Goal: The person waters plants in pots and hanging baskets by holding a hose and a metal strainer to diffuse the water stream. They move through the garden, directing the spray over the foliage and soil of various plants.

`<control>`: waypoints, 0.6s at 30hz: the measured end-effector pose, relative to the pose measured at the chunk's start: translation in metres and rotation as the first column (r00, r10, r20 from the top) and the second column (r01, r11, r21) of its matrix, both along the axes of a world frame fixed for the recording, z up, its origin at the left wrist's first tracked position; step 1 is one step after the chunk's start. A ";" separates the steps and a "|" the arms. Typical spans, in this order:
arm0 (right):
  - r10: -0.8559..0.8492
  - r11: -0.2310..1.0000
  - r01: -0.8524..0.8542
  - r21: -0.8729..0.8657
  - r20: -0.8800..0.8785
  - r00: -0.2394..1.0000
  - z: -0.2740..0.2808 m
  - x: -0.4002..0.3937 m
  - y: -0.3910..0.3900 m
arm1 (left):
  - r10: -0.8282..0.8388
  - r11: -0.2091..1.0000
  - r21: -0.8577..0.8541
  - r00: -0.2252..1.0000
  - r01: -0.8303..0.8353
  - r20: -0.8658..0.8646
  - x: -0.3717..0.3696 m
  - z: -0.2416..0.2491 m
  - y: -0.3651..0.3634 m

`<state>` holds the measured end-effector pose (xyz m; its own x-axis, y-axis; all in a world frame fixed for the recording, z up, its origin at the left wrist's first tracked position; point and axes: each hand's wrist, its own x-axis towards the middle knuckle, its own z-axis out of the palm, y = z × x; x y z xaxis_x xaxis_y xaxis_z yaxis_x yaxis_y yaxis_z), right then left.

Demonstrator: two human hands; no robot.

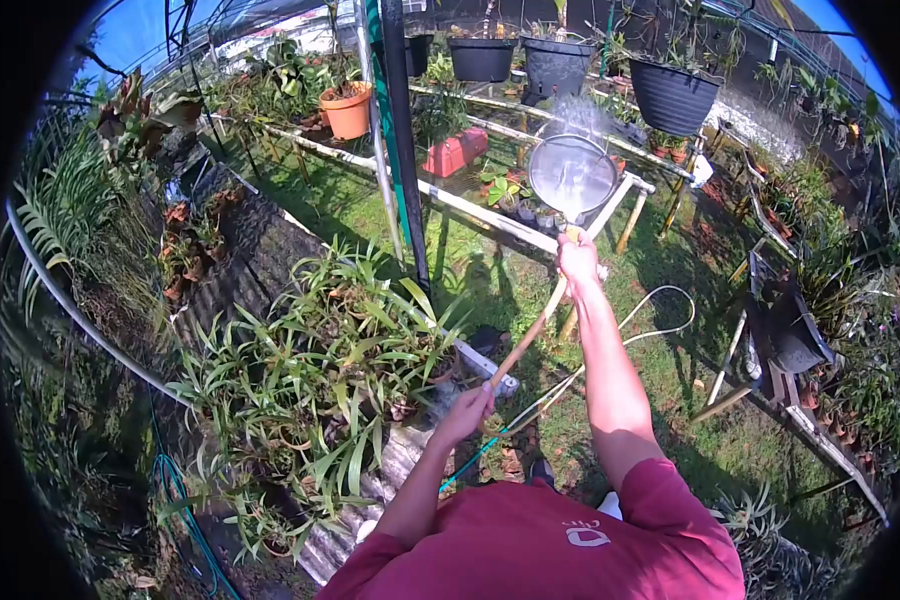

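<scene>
Stretched out ahead, my right hand [578, 255] is closed round the end of a tan hose [522, 345]. Water [575, 185] sprays away from the hose end, across a round grey mesh or pot-like shape [548, 172] just beyond the hand. Lower and to the left, my left hand [467, 412] is wrapped round the same hose farther back. Leafy potted plants [340, 350] stand to the left of my left hand. The rest of the hose loops over the grass behind my right arm.
Hanging black pots [674, 98] and an orange pot [347, 112] are ahead. A dark green post [402, 150] rises left of centre. White rails [490, 215] cross in front. A red box [457, 152] lies beyond them. Plant racks line the right side.
</scene>
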<state>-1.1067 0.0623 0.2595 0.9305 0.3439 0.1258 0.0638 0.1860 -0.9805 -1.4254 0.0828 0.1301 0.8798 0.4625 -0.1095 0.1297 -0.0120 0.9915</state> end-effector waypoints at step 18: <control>0.518 0.839 -0.521 0.158 0.065 0.853 0.125 -0.187 0.146 | 0.553 0.813 0.251 0.832 -0.525 -0.053 -0.215 0.197 0.043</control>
